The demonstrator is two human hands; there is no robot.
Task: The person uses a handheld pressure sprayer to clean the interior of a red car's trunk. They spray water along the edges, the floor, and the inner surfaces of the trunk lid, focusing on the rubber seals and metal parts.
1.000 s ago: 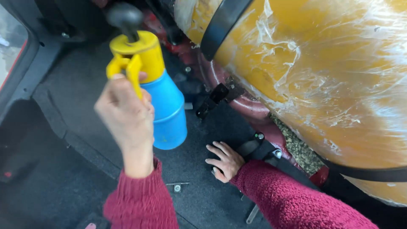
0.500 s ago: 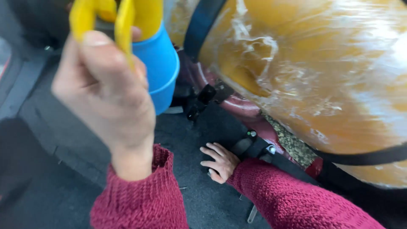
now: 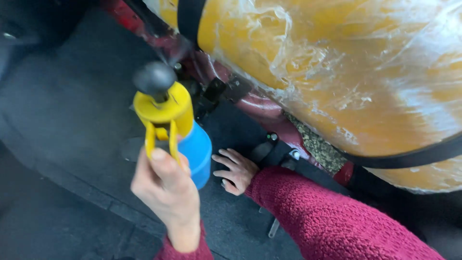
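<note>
Sprayer bottle (image 3: pixel 185 130), blue in the body with a yellow pump head and a black knob on top, is held up in the left hand (image 3: pixel 166 185), nearest the camera. That grip is closed on the yellow trigger handle: the thumb lies over the front of it and the fingers wrap behind. The bottle's long axis runs up and away from the grip, leaning a little to the left, so the knob points toward the far left of the dark carpeted floor (image 3: pixel 62 120) and the blue body hangs just right of the knuckles.

Just beyond and to the right, the right hand (image 3: pixel 236 168) rests flat on the floor, fingers spread and holding nothing, at the foot of the seat. It lies just beside the bottle's lower end, apart from it.

Farther back, the yellow seat wrapped in clear plastic film (image 3: pixel 337 72) fills the upper right, a black strap (image 3: pixel 409 156) across it and a red frame (image 3: pixel 260 106) beneath.
</note>
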